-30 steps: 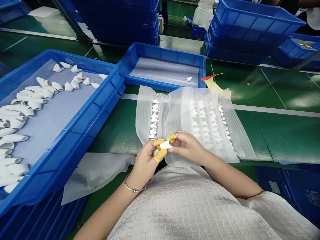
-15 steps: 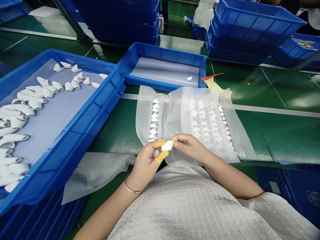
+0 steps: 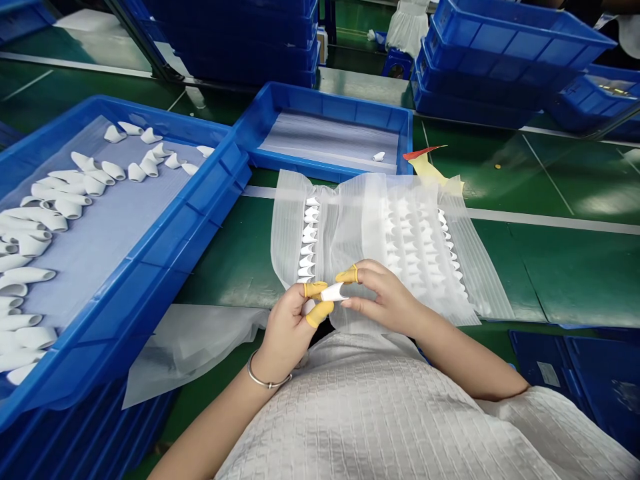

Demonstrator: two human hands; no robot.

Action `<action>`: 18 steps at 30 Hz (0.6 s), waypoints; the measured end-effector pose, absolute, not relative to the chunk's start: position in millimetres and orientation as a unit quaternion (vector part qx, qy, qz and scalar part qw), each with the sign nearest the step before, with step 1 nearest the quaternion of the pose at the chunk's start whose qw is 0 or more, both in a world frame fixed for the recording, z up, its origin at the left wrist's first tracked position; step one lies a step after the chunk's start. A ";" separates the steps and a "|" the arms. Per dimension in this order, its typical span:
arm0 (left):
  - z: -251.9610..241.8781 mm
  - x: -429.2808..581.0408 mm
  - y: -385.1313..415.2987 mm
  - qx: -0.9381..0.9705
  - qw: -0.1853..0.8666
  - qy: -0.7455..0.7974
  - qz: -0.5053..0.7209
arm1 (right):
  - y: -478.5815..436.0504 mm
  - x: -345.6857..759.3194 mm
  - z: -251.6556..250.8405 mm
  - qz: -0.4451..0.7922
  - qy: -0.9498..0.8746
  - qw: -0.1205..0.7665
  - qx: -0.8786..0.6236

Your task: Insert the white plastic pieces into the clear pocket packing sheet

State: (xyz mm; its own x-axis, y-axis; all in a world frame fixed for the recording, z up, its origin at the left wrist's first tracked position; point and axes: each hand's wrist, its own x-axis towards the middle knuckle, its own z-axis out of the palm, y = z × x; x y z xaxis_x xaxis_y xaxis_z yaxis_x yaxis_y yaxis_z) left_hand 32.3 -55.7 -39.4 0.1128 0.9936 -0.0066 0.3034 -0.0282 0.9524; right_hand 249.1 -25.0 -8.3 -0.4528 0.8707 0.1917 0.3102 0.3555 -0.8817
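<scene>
In front of my body, my left hand (image 3: pixel 290 320) pinches a small white hollow piece (image 3: pixel 332 292) between a thumb and finger in yellow finger cots. The piece looks like a short curved sleeve, its slanted opening turned right. My right hand (image 3: pixel 377 290) is closed loosely about that open end, a yellow-capped finger above and the bare thumb below. Part of another white shape shows under my left fingers. Just beyond my hands lies a translucent ribbed sheet (image 3: pixel 350 230), with rows of similar white pieces (image 3: pixel 309 233) on and under its folds.
A large blue tray (image 3: pixel 170 247) at left holds many loose white pieces (image 3: pixel 55 200). Behind the sheet, another blue tray (image 3: pixel 330 170) carries one piece. Stacked blue crates (image 3: pixel 480 73) stand at the back. Red and yellow scraps (image 3: pixel 430 167) lie on the green table (image 3: pixel 565 267).
The white piece has turned, so its opening now faces right. My right index finger has lifted and moved over it, away from the thumb. The sheet and trays stay put.
</scene>
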 end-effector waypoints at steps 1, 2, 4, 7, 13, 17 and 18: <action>-38.3 32.4 -55.7 0.608 0.429 0.541 0.392 | -24.7 248.6 -8.4 0.435 -0.729 0.338 -0.406; -37.0 32.6 -55.7 0.616 0.414 0.542 0.393 | -24.3 247.7 -8.5 0.476 -0.700 0.332 -0.416; -34.3 33.1 -55.8 0.635 0.386 0.541 0.393 | -23.2 245.1 -9.2 0.572 -0.626 0.310 -0.431; -31.4 33.8 -56.2 0.662 0.362 0.533 0.383 | -22.1 240.9 -10.3 0.675 -0.530 0.263 -0.441; -30.9 33.8 -55.9 0.656 0.368 0.534 0.386 | -23.6 240.2 -5.5 0.653 -0.561 0.278 -0.426; -31.1 33.6 -55.7 0.635 0.392 0.543 0.385 | -25.8 244.7 -2.6 0.517 -0.686 0.301 -0.413; -31.1 33.6 -55.8 0.630 0.398 0.545 0.385 | -26.3 245.8 -2.7 0.485 -0.711 0.303 -0.409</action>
